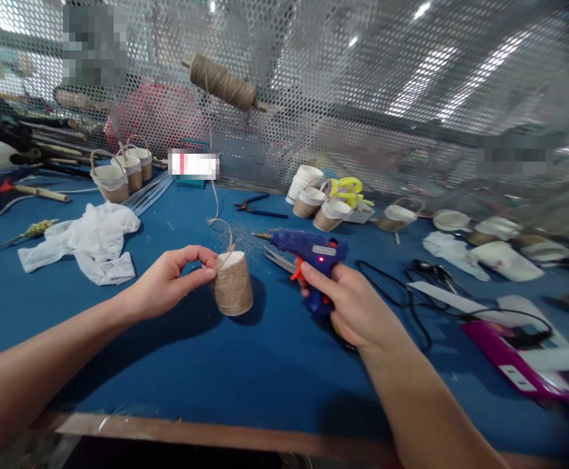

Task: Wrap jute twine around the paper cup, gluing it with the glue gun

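Observation:
My left hand (180, 277) pinches the rim of a small paper cup (234, 290) wrapped in brown twine, tilted a little above the blue table. From its rim a loose strand of twine (215, 195) runs up to a spool of twine (223, 81) hung on the perforated metal screen. My right hand (347, 296) is wrapped round the handle of a blue hot glue gun (308, 251), a finger by its orange trigger. A red light glows on the gun, and its nozzle points left, apart from the cup. Partly behind the gun lie scissors (278, 259).
Pliers (260, 207) lie behind the cup. Small twine-wrapped baskets (111, 182) stand at the back left, others (333, 213) at the back right near yellow-handled scissors (347, 189). White cloth (89, 238) lies left; a black cable (411, 306) and a purple package (509, 355) lie right.

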The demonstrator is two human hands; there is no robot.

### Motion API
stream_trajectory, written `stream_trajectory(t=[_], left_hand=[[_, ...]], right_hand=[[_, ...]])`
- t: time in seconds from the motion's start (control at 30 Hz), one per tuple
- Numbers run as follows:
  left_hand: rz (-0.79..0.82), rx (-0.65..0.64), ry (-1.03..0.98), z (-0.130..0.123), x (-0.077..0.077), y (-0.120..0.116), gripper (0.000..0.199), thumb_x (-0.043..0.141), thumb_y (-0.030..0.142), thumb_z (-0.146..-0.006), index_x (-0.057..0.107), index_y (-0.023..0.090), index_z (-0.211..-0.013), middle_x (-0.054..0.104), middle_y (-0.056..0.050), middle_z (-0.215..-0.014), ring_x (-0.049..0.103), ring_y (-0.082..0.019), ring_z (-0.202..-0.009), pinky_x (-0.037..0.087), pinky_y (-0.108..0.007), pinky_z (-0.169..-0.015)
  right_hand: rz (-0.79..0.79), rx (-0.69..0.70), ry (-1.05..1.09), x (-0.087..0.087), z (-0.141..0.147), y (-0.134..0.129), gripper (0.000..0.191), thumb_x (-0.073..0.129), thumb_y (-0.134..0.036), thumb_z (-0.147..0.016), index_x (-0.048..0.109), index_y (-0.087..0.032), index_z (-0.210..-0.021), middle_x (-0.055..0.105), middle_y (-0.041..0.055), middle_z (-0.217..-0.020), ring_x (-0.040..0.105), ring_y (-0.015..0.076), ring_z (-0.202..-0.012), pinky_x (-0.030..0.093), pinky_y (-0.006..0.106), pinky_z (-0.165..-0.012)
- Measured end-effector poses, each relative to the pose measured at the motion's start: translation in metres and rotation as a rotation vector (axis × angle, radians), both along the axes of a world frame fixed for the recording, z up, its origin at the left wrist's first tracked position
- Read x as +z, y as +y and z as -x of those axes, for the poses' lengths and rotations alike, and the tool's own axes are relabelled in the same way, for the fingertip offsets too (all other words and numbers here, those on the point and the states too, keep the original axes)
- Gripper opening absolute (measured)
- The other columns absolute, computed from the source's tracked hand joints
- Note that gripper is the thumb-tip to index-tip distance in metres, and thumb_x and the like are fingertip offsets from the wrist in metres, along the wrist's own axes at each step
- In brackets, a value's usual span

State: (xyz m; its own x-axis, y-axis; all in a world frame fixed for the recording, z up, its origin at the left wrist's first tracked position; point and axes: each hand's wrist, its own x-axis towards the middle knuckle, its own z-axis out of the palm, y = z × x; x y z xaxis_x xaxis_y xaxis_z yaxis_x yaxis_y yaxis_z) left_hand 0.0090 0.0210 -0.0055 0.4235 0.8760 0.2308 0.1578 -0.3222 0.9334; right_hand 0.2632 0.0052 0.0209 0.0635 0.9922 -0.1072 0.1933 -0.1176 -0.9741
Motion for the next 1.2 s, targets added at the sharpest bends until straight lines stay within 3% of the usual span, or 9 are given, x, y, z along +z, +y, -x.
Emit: stream_trajectory(t=[0.17, 0.37, 0.53, 0.67, 0.83, 0.97, 1.07, 1.2], left_hand=[[-0.039, 0.015, 0.039, 0.001, 0.005, 0.001, 0.014, 0.051, 0.028, -0.081, 0.053, 0.015, -0.075, 0.063, -0.007, -0.088, 0.057, -0.018, -0.086, 0.042, -0.033, -0.082], [-0.026, -0.026, 0.068, 0.003, 0.009, 0.002, 0.015, 0.051, 0.029, -0.08, 0.053, 0.015, -0.076, 0.064, -0.007, -0.087, 0.056, -0.019, -0.086, 0.042, -0.034, -0.081], [0.008, -0.074, 0.067, 0.006, 0.013, 0.001, 0.015, 0.052, 0.029, -0.079, 0.054, 0.015, -0.075, 0.064, -0.006, -0.089, 0.057, -0.018, -0.087, 0.043, -0.033, -0.08], [0.061, -0.147, 0.064, 0.006, 0.018, -0.002, 0.014, 0.052, 0.028, -0.081, 0.054, 0.014, -0.077, 0.063, -0.008, -0.095, 0.057, -0.018, -0.088, 0.043, -0.031, -0.078], [0.114, -0.264, 0.062, 0.007, 0.02, -0.004, 0.012, 0.052, 0.025, -0.081, 0.056, 0.013, -0.078, 0.062, -0.007, -0.095, 0.056, -0.017, -0.087, 0.042, -0.029, -0.078], [0.167, -0.334, 0.056, 0.009, 0.022, -0.005, 0.01, 0.054, 0.023, -0.079, 0.057, 0.013, -0.078, 0.06, -0.003, -0.082, 0.054, -0.014, -0.077, 0.042, -0.026, -0.074], [0.219, -0.356, 0.038, 0.009, 0.023, -0.006, 0.009, 0.056, 0.023, -0.078, 0.057, 0.014, -0.077, 0.059, -0.001, -0.078, 0.053, -0.013, -0.075, 0.042, -0.025, -0.072], [0.256, -0.336, 0.024, 0.008, 0.022, -0.004, 0.01, 0.058, 0.024, -0.077, 0.058, 0.014, -0.076, 0.062, -0.002, -0.081, 0.055, -0.014, -0.076, 0.043, -0.026, -0.074]], right_hand=[[0.048, -0.062, -0.124, -0.004, -0.008, 0.032, 0.021, 0.062, -0.032, -0.079, 0.057, -0.012, -0.079, 0.053, -0.0024, -0.065, 0.05, 0.0072, -0.054, 0.044, 0.021, -0.053], [0.118, -0.087, -0.437, -0.01, -0.016, 0.074, 0.028, 0.052, -0.031, -0.088, 0.055, -0.014, -0.111, 0.059, 0.0073, -0.108, 0.06, 0.0178, -0.088, 0.051, 0.037, -0.074], [0.075, -0.089, -0.683, -0.012, -0.02, 0.093, 0.03, 0.053, -0.03, -0.087, 0.054, -0.015, -0.113, 0.056, 0.0093, -0.115, 0.058, 0.0204, -0.096, 0.049, 0.039, -0.08], [-0.086, 0.089, -0.726, 0.001, -0.004, 0.077, 0.025, 0.051, -0.031, -0.088, 0.059, -0.017, -0.107, 0.058, 0.0089, -0.116, 0.057, 0.0195, -0.098, 0.047, 0.038, -0.083], [-0.253, 0.625, -0.568, 0.026, 0.038, 0.041, 0.04, 0.033, -0.044, -0.092, 0.067, -0.021, -0.093, 0.064, 0.0019, -0.113, 0.058, 0.0139, -0.098, 0.044, 0.026, -0.084], [-0.314, 0.89, -0.478, 0.031, 0.054, 0.031, 0.048, 0.032, -0.048, -0.091, 0.066, -0.018, -0.075, 0.066, 0.003, -0.101, 0.057, 0.0129, -0.097, 0.04, 0.025, -0.089], [-0.328, 0.912, -0.449, 0.031, 0.051, 0.029, 0.045, 0.041, -0.052, -0.086, 0.06, -0.018, -0.066, 0.064, 0.0043, -0.093, 0.057, 0.015, -0.092, 0.042, 0.027, -0.083], [-0.361, 0.72, -0.455, 0.038, 0.046, 0.017, 0.031, 0.051, -0.044, -0.083, 0.054, -0.018, -0.066, 0.06, 0.0032, -0.082, 0.056, 0.0156, -0.082, 0.043, 0.027, -0.076]])
